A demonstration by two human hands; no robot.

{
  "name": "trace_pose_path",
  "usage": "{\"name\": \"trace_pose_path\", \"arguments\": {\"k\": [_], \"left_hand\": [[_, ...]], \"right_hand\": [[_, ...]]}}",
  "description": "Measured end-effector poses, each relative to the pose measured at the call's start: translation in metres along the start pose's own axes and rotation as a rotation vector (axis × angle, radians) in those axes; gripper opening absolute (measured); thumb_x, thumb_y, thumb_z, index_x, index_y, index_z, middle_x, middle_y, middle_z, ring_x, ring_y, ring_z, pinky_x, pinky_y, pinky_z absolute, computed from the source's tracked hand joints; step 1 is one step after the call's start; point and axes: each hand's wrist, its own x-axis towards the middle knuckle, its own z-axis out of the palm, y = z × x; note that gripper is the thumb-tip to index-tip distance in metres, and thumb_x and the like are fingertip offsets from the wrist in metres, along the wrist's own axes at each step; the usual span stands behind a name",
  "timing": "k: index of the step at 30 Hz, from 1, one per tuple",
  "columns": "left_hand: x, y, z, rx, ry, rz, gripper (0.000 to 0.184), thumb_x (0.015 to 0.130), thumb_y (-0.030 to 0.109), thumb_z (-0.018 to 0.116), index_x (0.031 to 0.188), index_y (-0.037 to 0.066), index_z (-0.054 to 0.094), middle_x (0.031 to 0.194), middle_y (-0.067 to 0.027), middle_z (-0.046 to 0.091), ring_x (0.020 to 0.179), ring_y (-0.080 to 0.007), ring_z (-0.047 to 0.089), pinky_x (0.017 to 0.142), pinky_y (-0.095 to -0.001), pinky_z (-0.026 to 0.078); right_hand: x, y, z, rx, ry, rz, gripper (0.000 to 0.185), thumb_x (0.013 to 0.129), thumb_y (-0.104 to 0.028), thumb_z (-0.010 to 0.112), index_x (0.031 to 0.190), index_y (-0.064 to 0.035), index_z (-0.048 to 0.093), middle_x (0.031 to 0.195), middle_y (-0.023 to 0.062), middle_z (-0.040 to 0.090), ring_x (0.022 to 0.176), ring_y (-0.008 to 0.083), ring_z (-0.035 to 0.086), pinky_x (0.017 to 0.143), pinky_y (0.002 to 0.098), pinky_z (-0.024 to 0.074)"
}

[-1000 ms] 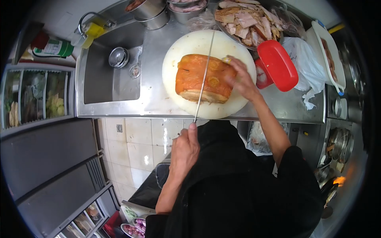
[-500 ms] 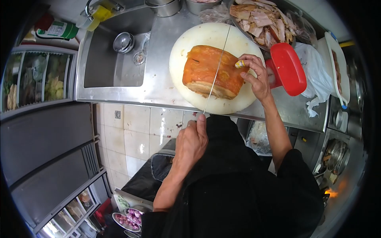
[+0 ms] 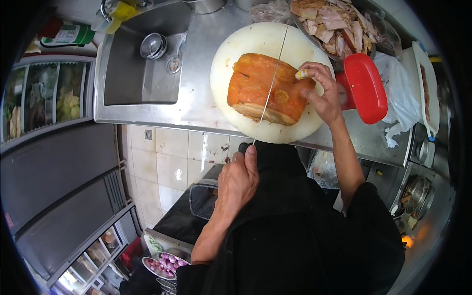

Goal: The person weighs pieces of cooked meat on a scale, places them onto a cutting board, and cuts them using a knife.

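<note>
Left hand (image 3: pixel 238 180): fingers gripping knife (image 3: pixel 271 84) | right hand (image 3: pixel 324 92): fingers open (one wrapped) at meat (image 3: pixel 254 84)

The left grip (image 3: pixel 237 181) hides most of the knife's (image 3: pixel 269 93) handle; the blade, nearly edge-on, conceals its faces. Whether the right grip's (image 3: pixel 322 92) fingertips touch the meat (image 3: pixel 255 81) is unclear. The meat covers its own underside. The top edge crops the pan (image 3: pixel 301 30) and pot (image 3: pixel 206 6). The bag's (image 3: pixel 400 93) contents are hidden, the bottle's (image 3: pixel 71 34) print unreadable, the flame (image 3: pixel 407 241) blurred.
</note>
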Motion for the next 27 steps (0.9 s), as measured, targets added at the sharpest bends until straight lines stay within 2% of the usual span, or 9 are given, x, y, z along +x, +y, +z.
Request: {"name": "trace_pose_path", "arguments": {"k": [2,3,7,10,17,22,25,27], "left_hand": [[-0.003,0.000,-0.001,0.031,-0.010,-0.011,0.056,0.105,0.042,0.038,0.082,-0.005,0.057,0.077,-0.0385,0.061,0.080,-0.0581,0.060,0.074,-0.0627,0.047],[-0.005,0.000,-0.002,0.046,-0.016,-0.015,0.055,0.105,0.042,0.038,0.083,-0.005,0.057,0.077,-0.0384,0.061,0.080,-0.0580,0.060,0.074,-0.0628,0.048],[-0.022,-0.010,-0.011,0.105,-0.068,-0.083,0.054,0.105,0.044,0.037,0.089,-0.004,0.056,0.076,-0.0371,0.062,0.079,-0.0577,0.061,0.074,-0.0629,0.048],[-0.013,0.000,-0.006,0.123,-0.079,-0.093,0.054,0.105,0.043,0.038,0.088,-0.004,0.057,0.076,-0.0378,0.062,0.079,-0.0577,0.061,0.074,-0.0625,0.049],[0.065,0.024,0.026,0.090,0.041,0.023,0.059,0.104,0.044,0.039,0.084,-0.007,0.060,0.076,-0.0398,0.061,0.079,-0.0583,0.061,0.074,-0.0619,0.049],[0.061,0.004,0.027,0.063,0.069,0.048,0.062,0.104,0.046,0.039,0.083,-0.008,0.062,0.077,-0.0400,0.061,0.078,-0.0584,0.061,0.075,-0.0619,0.049],[0.049,-0.009,0.036,0.049,0.071,0.052,0.062,0.104,0.046,0.039,0.082,-0.008,0.061,0.077,-0.0399,0.061,0.079,-0.0577,0.061,0.074,-0.0619,0.048],[0.049,-0.011,0.039,0.019,0.087,0.056,0.063,0.103,0.047,0.040,0.081,-0.008,0.061,0.077,-0.0401,0.061,0.078,-0.0575,0.061,0.073,-0.0615,0.048]], "right_hand": [[-0.001,-0.016,0.011,-0.125,-0.029,-0.057,0.039,0.065,-0.017,0.073,0.101,-0.0018,0.067,0.119,0.0129,0.061,0.118,0.0304,0.053,0.105,0.0396,0.0380],[-0.002,-0.019,0.018,-0.184,-0.032,-0.126,0.046,0.058,-0.022,0.077,0.098,-0.0023,0.065,0.118,0.0129,0.060,0.117,0.0342,0.052,0.103,0.0433,0.0394],[-0.013,-0.021,0.044,-0.254,0.028,-0.144,0.054,0.052,-0.025,0.078,0.100,-0.0052,0.065,0.116,0.0112,0.061,0.115,0.0339,0.052,0.102,0.0473,0.0383],[-0.013,-0.016,0.047,-0.264,0.044,-0.139,0.051,0.052,-0.025,0.077,0.098,-0.0049,0.065,0.113,0.0113,0.062,0.114,0.0337,0.053,0.102,0.0466,0.0384],[-0.009,-0.002,0.047,-0.216,0.093,-0.120,0.047,0.053,-0.026,0.077,0.094,-0.0051,0.068,0.110,0.0101,0.064,0.112,0.0328,0.054,0.100,0.0460,0.0388],[-0.001,-0.013,0.039,-0.275,0.031,-0.147,0.042,0.056,-0.025,0.077,0.091,-0.0048,0.068,0.109,0.0103,0.066,0.109,0.0322,0.057,0.094,0.0428,0.0427],[0.027,-0.018,0.013,-0.153,-0.274,0.182,0.037,0.062,-0.025,0.079,0.091,-0.0046,0.069,0.107,0.0117,0.067,0.104,0.0319,0.059,0.091,0.0404,0.0451],[0.068,-0.017,0.019,-0.125,0.160,-0.192,0.027,0.072,-0.023,0.077,0.090,-0.0043,0.069,0.102,0.0131,0.068,0.095,0.0330,0.061,0.086,0.0383,0.0473]]}}
